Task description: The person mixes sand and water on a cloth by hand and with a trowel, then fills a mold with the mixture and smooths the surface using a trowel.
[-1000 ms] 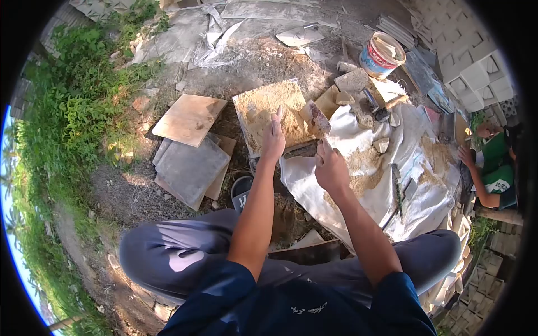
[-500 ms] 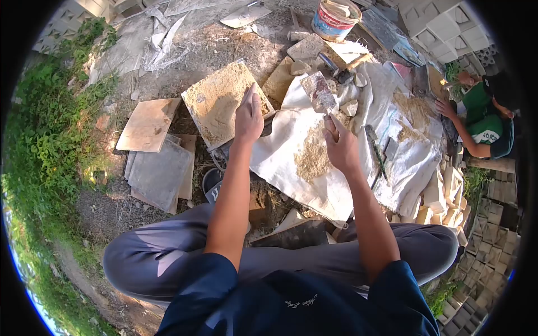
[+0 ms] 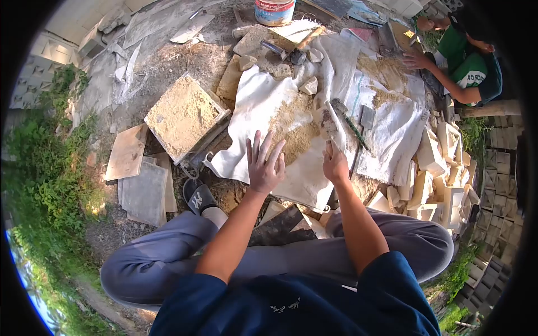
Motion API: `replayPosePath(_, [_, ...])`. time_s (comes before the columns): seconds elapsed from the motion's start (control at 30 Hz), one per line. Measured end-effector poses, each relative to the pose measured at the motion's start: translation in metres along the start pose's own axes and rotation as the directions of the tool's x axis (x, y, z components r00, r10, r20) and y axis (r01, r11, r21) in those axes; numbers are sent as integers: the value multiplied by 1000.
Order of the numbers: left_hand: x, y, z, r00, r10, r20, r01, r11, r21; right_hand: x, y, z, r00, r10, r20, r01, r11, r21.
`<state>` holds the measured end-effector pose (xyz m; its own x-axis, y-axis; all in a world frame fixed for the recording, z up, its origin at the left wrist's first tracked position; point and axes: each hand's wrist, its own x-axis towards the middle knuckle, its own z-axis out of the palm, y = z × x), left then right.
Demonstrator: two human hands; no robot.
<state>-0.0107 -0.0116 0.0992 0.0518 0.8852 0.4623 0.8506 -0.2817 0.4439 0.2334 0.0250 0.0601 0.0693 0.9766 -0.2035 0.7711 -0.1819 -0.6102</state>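
My left hand (image 3: 266, 168) is spread, fingers apart and holding nothing, over the white cloth sheet (image 3: 249, 106). My right hand (image 3: 335, 165) is closed around the handle of a trowel (image 3: 328, 124), whose blade is turned and points away from me. A heap of sandy yellow powder (image 3: 297, 137) lies on the sheet, just beyond and between my hands. Left of the sheet stands a square block or mould (image 3: 185, 117), its top covered with the same sandy material. Whether it is hollow is hidden.
Flat tiles or boards (image 3: 143, 193) lie stacked at left. A hammer (image 3: 276, 49), stones and a paint bucket (image 3: 274, 12) are at the back. Right of the trowel lies a green-handled tool (image 3: 354, 127). Pale broken blocks (image 3: 434, 179) pile up near another person (image 3: 468, 61).
My left hand has left the sandy block's top and come over the sheet, fingers spreading. My right hand has lowered the trowel toward me and turned its blade. The view has shifted.
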Motion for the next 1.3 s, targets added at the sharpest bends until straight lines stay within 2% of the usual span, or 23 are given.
replayPosePath(0.07, [-22,-3,2,985,-166,-46,171,972,158,0,-3,5,1000,6,6,-6,999,41])
replayPosePath(0.13, [-46,-10,1,900,-422,-108,436,866,243,-7,0,19,997,-63,-40,65,996,55])
replayPosePath(0.17, [-55,-18,6,709,-668,-226,704,688,174,-15,-10,21,999,32,-7,-31,999,21])
replayPosePath(0.2, [-55,-19,6,436,-841,-321,896,439,66,-20,-16,22,992,121,21,-121,993,-19])
replayPosePath(0.23, [-48,-17,1,111,-930,-351,994,99,51,-23,-11,30,992,126,5,-126,992,2])
replayPosePath(0.27, [-48,-28,5,112,-927,-358,994,101,50,-20,-10,30,993,121,7,-121,993,8])
replayPosePath(0.33, [-43,-41,-1,-306,-928,-215,941,-329,81,-22,-9,32,989,126,72,-129,991,35])
replayPosePath(0.37, [-47,-39,-4,-143,-988,-58,980,-149,133,-20,-8,32,982,149,116,-157,986,56])
replayPosePath(0.4, [-50,-39,2,-134,-989,-59,980,-141,142,-24,-10,30,981,158,114,-166,984,64])
replayPosePath(0.43, [-52,-42,11,38,-998,-50,991,44,-129,-27,-12,28,982,131,135,-144,986,85])
replayPosePath(0.47, [-54,-45,21,203,-975,-86,894,221,-391,-29,-15,27,983,102,155,-119,987,107])
replayPosePath(0.5, [-46,-43,30,297,-929,-220,803,368,-469,-31,-16,30,983,103,152,-120,987,111])
replayPosePath(0.53, [-29,-30,24,304,-927,-220,801,374,-468,-35,-16,36,984,97,152,-117,985,126])
replayPosePath(0.6, [7,3,-1,473,-849,-237,788,527,-317,-38,-13,42,984,99,149,-120,982,143])
replayPosePath(0.63, [12,3,-1,562,-788,-252,711,616,-339,-38,-11,43,984,90,152,-117,977,179])
replayPosePath(0.73, [23,5,-3,656,-734,-177,612,654,-445,-39,-9,44,986,72,152,-106,968,229])
replayPosePath(0.87, [37,13,3,670,-712,-212,478,632,-610,-38,-8,50,986,36,161,-77,964,256])
replayPosePath(1.07, [31,-8,-6,628,-756,-188,635,636,-438,-39,-11,50,990,62,128,-96,955,280])
replayPosePath(1.13, [40,-4,-12,615,-638,-463,601,760,-249,-38,-13,47,988,65,143,-102,959,264])
replayPosePath(1.17, [42,-4,-21,623,-628,-467,665,739,-107,-37,-14,46,985,70,156,-107,962,250])
replayPosePath(1.2, [49,4,-29,622,-629,-466,666,738,-108,-37,-16,43,985,70,157,-108,963,248])
replayPosePath(1.27, [65,22,-40,799,-155,-581,290,946,147,-38,-21,40,979,102,175,-137,969,204])
replayPosePath(1.3, [75,29,-40,783,-63,-619,129,990,62,-38,-20,42,979,102,178,-138,970,203])
